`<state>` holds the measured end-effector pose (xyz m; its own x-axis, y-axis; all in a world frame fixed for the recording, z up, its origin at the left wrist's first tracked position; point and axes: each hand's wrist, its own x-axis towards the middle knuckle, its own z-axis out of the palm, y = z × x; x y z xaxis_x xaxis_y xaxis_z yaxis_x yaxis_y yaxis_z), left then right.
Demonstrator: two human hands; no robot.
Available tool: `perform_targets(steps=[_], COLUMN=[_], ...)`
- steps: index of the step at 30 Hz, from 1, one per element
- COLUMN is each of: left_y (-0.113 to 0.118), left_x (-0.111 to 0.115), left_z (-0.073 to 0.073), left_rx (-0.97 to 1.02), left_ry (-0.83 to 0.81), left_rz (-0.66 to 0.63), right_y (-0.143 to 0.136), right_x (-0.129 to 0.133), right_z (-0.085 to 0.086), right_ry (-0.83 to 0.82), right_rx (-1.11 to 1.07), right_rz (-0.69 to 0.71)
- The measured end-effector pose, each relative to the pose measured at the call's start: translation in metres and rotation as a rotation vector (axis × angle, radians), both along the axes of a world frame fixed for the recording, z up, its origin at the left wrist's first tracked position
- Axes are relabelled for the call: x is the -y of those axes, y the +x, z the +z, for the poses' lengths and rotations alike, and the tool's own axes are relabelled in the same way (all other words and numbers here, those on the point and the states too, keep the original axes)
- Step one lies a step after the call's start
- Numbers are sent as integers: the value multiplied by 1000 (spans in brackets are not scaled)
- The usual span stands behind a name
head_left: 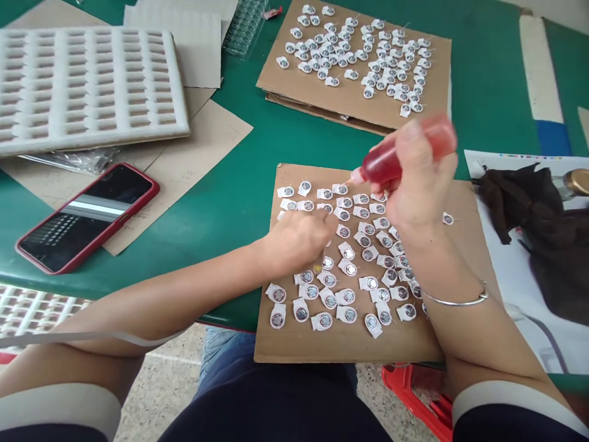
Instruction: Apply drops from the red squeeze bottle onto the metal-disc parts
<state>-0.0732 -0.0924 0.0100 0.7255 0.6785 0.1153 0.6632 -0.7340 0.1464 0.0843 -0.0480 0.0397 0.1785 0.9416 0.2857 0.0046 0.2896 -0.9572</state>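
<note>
Rows of small white pieces with round metallic centres [346, 314] lie on a near cardboard sheet [368, 350]. My right hand [421, 178] is wrapped round a red squeeze bottle [386, 161], tilted so its pale nozzle points down-left at a piece in the top row. My left hand [301, 239] is closed above the left part of the sheet, its fingers curled together. Something thin with a yellowish tip shows just below it; what the fingers grip is hidden. One piece [448, 218] lies apart, right of my right wrist.
Another cardboard sheet [294, 86] with many similar pieces lies at the back. A white slotted tray [59, 86] and a red-cased phone [87, 218] are at the left. Dark cloth [552, 258] lies on white paper at the right. A red stool [414, 402] stands below the table.
</note>
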Motion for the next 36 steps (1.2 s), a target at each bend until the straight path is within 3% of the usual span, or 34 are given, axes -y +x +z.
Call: perform_targets(steps=[4,13,36], left_y=[7,13,13], left_x=[12,20,21], left_z=[-3,-16,-19], left_rx=[-96,-17,50], left_ry=[177,435,528], left_rz=[-42,-64,-44], right_y=[-5,0,1], right_x=[6,10,11], right_z=[-12,-35,-41], right_ry=[-25,37,45], right_rx=[149,452,587], right_rz=[74,13,33])
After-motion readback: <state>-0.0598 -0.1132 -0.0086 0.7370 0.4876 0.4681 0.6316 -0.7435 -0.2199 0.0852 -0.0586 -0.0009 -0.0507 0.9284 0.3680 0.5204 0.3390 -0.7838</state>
